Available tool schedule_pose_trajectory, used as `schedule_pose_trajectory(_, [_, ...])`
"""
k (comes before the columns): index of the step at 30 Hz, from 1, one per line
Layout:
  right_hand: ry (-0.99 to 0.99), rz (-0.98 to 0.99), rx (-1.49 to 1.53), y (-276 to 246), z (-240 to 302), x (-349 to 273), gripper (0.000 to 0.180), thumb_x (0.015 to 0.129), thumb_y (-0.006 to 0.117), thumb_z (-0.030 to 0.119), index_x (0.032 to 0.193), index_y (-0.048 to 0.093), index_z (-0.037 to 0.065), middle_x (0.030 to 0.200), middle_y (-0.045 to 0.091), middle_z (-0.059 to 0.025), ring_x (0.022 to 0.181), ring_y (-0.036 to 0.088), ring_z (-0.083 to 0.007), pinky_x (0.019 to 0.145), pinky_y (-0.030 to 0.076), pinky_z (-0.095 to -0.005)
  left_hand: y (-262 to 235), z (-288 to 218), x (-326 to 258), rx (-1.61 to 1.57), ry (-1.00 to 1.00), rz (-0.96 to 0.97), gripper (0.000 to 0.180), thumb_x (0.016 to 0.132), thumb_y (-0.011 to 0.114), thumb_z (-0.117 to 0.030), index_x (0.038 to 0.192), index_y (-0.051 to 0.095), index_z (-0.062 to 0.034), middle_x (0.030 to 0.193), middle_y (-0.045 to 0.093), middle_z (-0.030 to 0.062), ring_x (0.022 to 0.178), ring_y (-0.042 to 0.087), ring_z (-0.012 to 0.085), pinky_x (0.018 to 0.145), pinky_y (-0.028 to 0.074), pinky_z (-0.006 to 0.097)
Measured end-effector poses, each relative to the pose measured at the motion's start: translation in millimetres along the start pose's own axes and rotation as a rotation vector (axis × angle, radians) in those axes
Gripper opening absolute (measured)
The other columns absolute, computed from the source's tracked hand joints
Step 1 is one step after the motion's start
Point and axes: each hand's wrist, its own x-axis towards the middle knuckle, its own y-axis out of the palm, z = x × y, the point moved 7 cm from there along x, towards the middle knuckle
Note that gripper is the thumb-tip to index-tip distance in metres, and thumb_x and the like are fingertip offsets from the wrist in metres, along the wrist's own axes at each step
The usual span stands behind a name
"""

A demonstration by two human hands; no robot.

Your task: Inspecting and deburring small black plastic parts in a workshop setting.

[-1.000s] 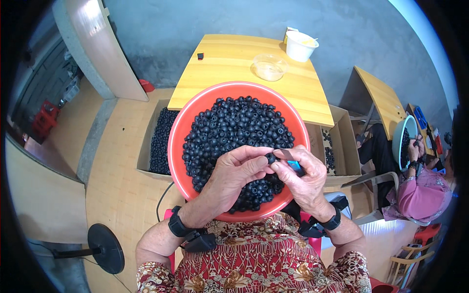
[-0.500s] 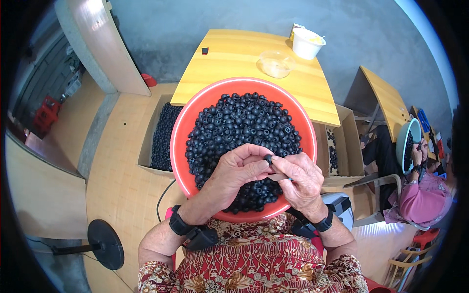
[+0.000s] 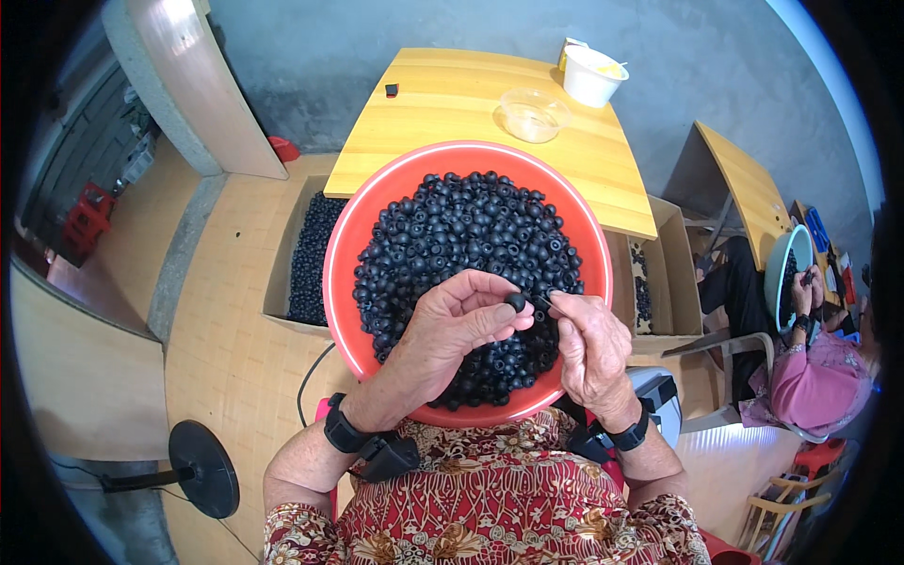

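A big red basin (image 3: 341, 282) with a pale rim sits at my lap, heaped with small black round pieces (image 3: 471, 226), many showing a hole. Over its near half, my left hand (image 3: 450, 331) pinches one black round bead-like piece (image 3: 515, 301) between thumb and fingertips. Close by on the right, my right hand (image 3: 599, 353) has its fingers curled and thumb pressed to the forefinger. A thin strip, seen better earlier, appears to be in that pinch; its tip is small and hard to make out. The two hands are slightly apart.
Beyond the basin stands a yellow wooden table (image 3: 443, 94) with a clear bowl (image 3: 534, 118) and a white tub (image 3: 593, 77). Cardboard boxes (image 3: 279, 282) of black pieces flank it. A black round stand base (image 3: 209, 471) is at left. A co-worker (image 3: 810, 377) sits right with a teal basin (image 3: 778, 273).
My right hand has drawn back to the right, away from the black piece in my left hand. The strip showing below the fingers earlier is now mostly out of sight.
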Motion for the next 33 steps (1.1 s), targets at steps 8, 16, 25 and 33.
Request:
schedule_pose_trajectory(8, [-0.095, -0.011, -0.14, -3, 7, 1, 0.039, 0.081, 0.071, -0.007, 0.12, 0.068, -0.004, 0.093, 0.071, -0.0165, 0.076, 0.069, -0.0296, 0.068, 0.056, -0.0362, -1, 7, 0, -0.116, -0.073, -0.019, 0.022, 0.098, 0.066, -0.008, 0.12, 0.062, -0.0047, 0.112, 0.07, 0.0087, 0.106, 0.071, 0.0201, 0.09, 0.058, 0.026])
schedule_pose_trajectory(16, [0.28, -0.03, 0.15, -13, -11, 4, 0.029, 0.095, 0.062, 0.003, 0.122, 0.069, -0.003, 0.096, 0.069, -0.0157, 0.085, 0.067, -0.0243, 0.078, 0.053, -0.0323, 11, 6, 3, -0.046, -0.04, -0.002, 0.022, 0.096, 0.069, -0.007, 0.117, 0.064, -0.0049, 0.108, 0.07, 0.0058, 0.101, 0.071, 0.0175, 0.088, 0.057, 0.026])
schedule_pose_trajectory(25, [0.098, -0.05, 0.022, -23, 8, 2, 0.036, 0.086, 0.07, -0.002, 0.121, 0.072, 0.002, 0.097, 0.071, -0.0146, 0.081, 0.068, -0.0256, 0.072, 0.056, -0.0336, 22, 2, 8, 0.026, 0.013, 0.016, 0.023, 0.095, 0.069, -0.005, 0.117, 0.064, -0.0033, 0.105, 0.07, 0.0063, 0.1, 0.07, 0.0161, 0.088, 0.057, 0.026])
schedule_pose_trajectory(33, [0.044, -0.044, 0.006, -15, 2, -1, 0.04, 0.081, 0.072, -0.002, 0.121, 0.073, 0.003, 0.094, 0.071, -0.0111, 0.076, 0.068, -0.0252, 0.068, 0.056, -0.0332, 23, 7, 10, 0.032, 0.007, 0.023, 0.024, 0.094, 0.069, -0.002, 0.118, 0.064, -0.0022, 0.107, 0.07, 0.0069, 0.099, 0.069, 0.0138, 0.09, 0.056, 0.026])
